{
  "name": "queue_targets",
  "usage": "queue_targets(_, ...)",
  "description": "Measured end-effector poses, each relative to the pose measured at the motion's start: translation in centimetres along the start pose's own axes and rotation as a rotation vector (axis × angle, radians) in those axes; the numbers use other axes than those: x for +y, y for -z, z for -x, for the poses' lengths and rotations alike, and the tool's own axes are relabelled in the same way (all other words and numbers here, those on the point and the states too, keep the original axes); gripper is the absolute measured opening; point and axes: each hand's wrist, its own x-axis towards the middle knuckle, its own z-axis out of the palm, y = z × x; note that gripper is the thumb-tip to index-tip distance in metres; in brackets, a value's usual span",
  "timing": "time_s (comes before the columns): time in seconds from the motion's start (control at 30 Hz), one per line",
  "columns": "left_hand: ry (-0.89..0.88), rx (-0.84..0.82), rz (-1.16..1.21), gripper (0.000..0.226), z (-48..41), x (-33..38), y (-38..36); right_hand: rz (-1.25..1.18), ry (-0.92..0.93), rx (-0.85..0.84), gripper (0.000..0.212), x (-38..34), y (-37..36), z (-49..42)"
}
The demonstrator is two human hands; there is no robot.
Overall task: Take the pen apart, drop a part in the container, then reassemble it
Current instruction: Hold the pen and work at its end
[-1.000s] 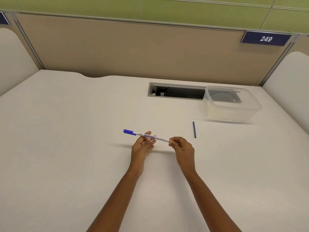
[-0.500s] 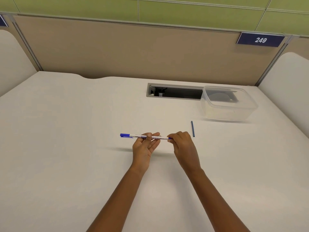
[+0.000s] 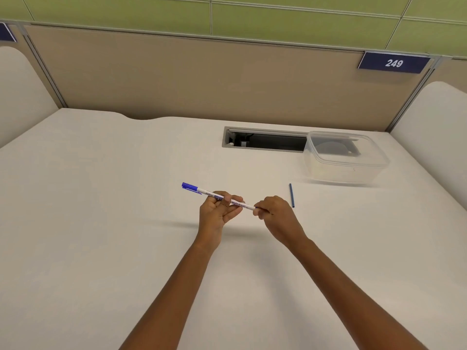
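Currently, my left hand [image 3: 217, 210] holds the pen [image 3: 217, 197] above the white desk [image 3: 101, 223], with the fingers curled around the middle of its white barrel. The pen lies nearly level, its blue cap [image 3: 190, 186] pointing left and slightly far, its other end pointing right and slightly near. My right hand [image 3: 274, 213] is closed at that right end, fingertips pinched on it; what the fingertips grip there is too small to identify. A thin blue rod [image 3: 292, 195] lies flat on the desk just right of my right hand, apart from it, running near to far. A clear plastic container [image 3: 346, 157], open at the top, stands on the desk farther right and far, partly over the cable slot [image 3: 262, 141]. Both forearms enter from the near edge.
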Motion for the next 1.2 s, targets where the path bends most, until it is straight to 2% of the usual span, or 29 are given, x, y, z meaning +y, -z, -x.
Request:
queue_targets(0.1,-0.002,-0.063,-0.059,0.017,-0.1,0.3,0.4,-0.179,-0.124,-0.102,0.024,-0.2,0.6,0.0)
queue_targets(0.17,0.009,-0.110,-0.084,0.014,-0.1,0.5,0.5,-0.323,-0.241,-0.232,0.029,-0.3,1.5,-0.1)
queue_targets(0.27,0.033,-0.142,-0.064,0.012,-0.1,0.8,0.5,-0.714,-0.462,-0.466,0.031,0.0,2.7,-0.3)
queue_targets(0.33,0.034,-0.123,-0.051,0.014,0.0,0.9,0.3,-0.812,-0.498,-0.468,0.031,0.1,2.9,-0.2)
queue_targets(0.4,0.031,-0.081,-0.022,0.015,0.0,0.7,0.2,-0.641,-0.385,-0.360,0.030,-0.2,2.7,0.2)
queue_targets(0.53,0.028,-0.012,0.057,0.013,0.3,0.7,-0.3,-0.180,-0.097,-0.015,0.005,-0.5,2.0,1.4)
queue_targets(0.63,0.024,0.010,0.072,0.012,0.3,0.9,-0.6,0.162,0.131,0.149,0.013,-0.6,1.3,1.8)
queue_targets(0.73,0.032,0.021,0.090,0.013,0.4,1.0,-0.8,0.303,0.310,0.275,0.010,-0.9,1.2,2.0)
queue_targets(0.83,0.045,0.017,0.105,0.013,0.6,1.0,-0.9,0.314,0.341,0.292,0.009,-1.0,1.1,2.1)
queue_targets(0.93,0.045,0.002,0.105,0.013,0.7,1.1,-0.9,0.171,0.197,0.214,0.015,-1.0,0.9,2.0)
queue_targets(1.0,0.043,-0.017,0.091,0.013,0.8,1.1,-0.8,-0.014,0.063,0.162,0.021,-1.0,0.8,2.0)
queue_targets(1.13,0.032,-0.037,0.081,0.014,0.7,1.2,-1.0,-0.532,-0.260,0.039,0.039,-1.7,1.3,1.5)
queue_targets(1.2,0.025,-0.040,0.085,0.014,0.6,1.3,-1.2,-0.870,-0.471,-0.032,0.042,-1.9,1.3,1.1)
